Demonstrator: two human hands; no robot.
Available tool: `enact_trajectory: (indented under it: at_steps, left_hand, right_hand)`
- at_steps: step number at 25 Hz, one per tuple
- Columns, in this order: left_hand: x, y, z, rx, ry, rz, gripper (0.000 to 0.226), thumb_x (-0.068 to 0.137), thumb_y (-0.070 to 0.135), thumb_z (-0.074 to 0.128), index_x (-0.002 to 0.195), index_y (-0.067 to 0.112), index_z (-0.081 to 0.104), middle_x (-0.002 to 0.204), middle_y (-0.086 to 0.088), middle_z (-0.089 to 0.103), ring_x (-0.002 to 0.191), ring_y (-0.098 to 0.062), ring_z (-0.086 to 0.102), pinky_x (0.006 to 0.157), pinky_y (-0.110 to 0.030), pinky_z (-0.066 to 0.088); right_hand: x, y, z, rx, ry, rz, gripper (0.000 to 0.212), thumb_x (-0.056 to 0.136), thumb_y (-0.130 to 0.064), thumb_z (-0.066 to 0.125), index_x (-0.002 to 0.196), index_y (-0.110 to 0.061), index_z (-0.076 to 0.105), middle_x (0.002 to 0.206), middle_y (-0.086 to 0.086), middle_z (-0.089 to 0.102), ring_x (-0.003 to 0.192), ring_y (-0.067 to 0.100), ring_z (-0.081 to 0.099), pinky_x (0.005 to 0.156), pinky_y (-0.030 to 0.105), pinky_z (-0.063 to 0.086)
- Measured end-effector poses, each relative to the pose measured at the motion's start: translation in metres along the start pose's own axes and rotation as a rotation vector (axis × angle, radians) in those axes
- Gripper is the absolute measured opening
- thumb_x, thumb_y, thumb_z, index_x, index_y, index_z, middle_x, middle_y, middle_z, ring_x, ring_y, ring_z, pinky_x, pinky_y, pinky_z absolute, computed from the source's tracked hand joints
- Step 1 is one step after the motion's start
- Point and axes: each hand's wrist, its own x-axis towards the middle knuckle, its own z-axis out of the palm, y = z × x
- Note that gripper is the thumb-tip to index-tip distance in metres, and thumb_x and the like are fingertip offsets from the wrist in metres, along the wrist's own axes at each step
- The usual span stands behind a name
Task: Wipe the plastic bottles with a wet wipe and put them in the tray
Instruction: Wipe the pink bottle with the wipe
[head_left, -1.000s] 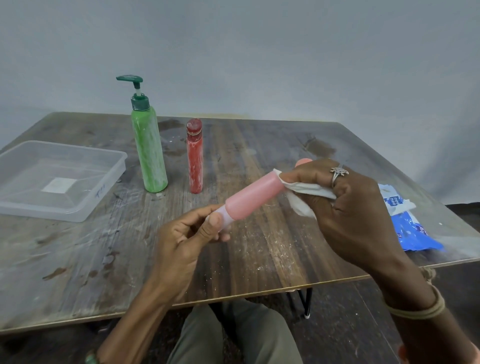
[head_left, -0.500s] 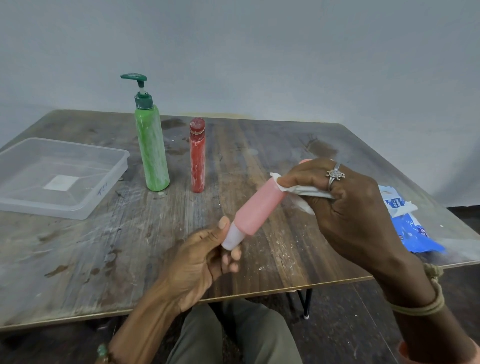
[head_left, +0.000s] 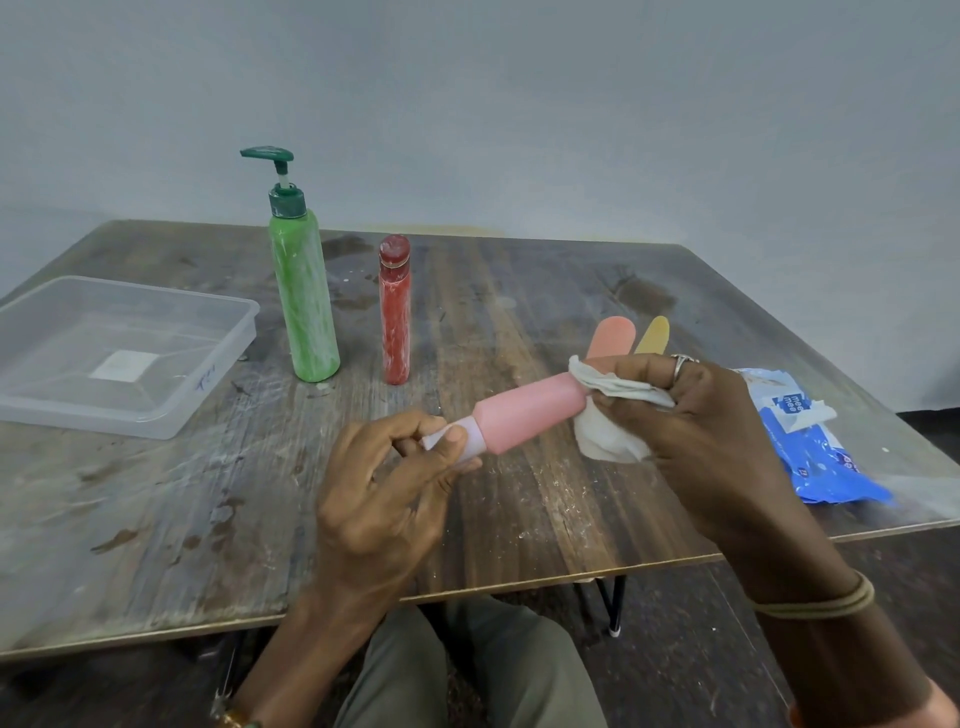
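Bottle (head_left: 524, 413) lies lengthwise between your hands: left hand (head_left: 384, 488) pinches cap (head_left: 470, 441), right hand (head_left: 691, 415) grips wipe (head_left: 613, 421) round the other end.

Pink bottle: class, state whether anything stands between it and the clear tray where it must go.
Yes. The green pump bottle and the red bottle stand upright roughly between the held pink bottle and the tray, near its right rim; the table's nearer strip looks unobstructed.

Our scuffed wooden counter (head_left: 156, 519) bears a green pump bottle (head_left: 304, 306); clear tray (head_left: 104, 415) left of it, red bottle (head_left: 395, 317) just right, wipe pack (head_left: 826, 457) far right.
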Motion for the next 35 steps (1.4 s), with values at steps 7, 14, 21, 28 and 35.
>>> enact_trajectory:
  at_steps: [7,14,21,28,35]
  left_hand:
    - [0.017,0.036,0.000,-1.076,-0.036,-1.568,0.034,0.076,0.022,0.074,0.106,0.008,0.070,0.100,-0.011,0.074,0.068,-0.009,0.060,0.061,-0.019,0.056]
    - [0.034,0.064,0.012,-1.382,-0.071,-1.793,0.019,0.086,0.020,0.066,0.089,0.008,0.080,0.080,-0.008,0.070,0.064,-0.010,0.064,0.060,-0.020,0.057]
    - [0.026,0.063,0.011,-1.308,-0.048,-1.631,0.036,0.088,0.038,0.060,0.106,0.012,0.078,0.105,-0.017,0.059,0.092,-0.030,0.049,0.083,-0.032,0.048]
    - [0.021,0.064,0.017,-1.102,0.042,-1.539,0.026,0.081,0.032,0.068,0.097,0.014,0.076,0.087,-0.007,0.072,0.080,-0.017,0.061,0.077,-0.026,0.054]
    - [0.023,0.066,0.013,-1.121,0.044,-1.512,0.019,0.081,0.014,0.070,0.098,0.016,0.079,0.098,-0.007,0.077,0.086,-0.013,0.072,0.072,-0.018,0.056]
  right_hand:
    - [-0.011,-0.008,0.007,0.592,0.048,0.119,0.015,0.080,-0.012,0.068,0.087,-0.020,0.079,0.095,-0.002,0.075,0.085,0.011,0.070,0.068,0.020,0.054]
    - [-0.047,0.022,0.082,-0.353,0.330,-0.521,0.024,0.083,-0.004,0.071,0.107,-0.008,0.075,0.110,0.003,0.070,0.100,0.012,0.065,0.087,0.017,0.050]
    - [-0.040,0.011,0.085,-0.060,0.316,-0.252,0.033,0.083,0.007,0.069,0.106,-0.016,0.075,0.106,-0.009,0.072,0.093,0.004,0.069,0.079,0.019,0.055]
    - [-0.046,0.010,0.083,0.117,0.232,-0.129,0.038,0.085,0.010,0.064,0.108,-0.018,0.074,0.107,-0.013,0.071,0.104,0.006,0.066,0.084,0.017,0.052]
    - [-0.050,0.011,0.092,0.072,0.276,-0.236,0.027,0.086,-0.010,0.064,0.109,-0.019,0.074,0.112,-0.013,0.068,0.108,0.006,0.065,0.087,0.018,0.052]
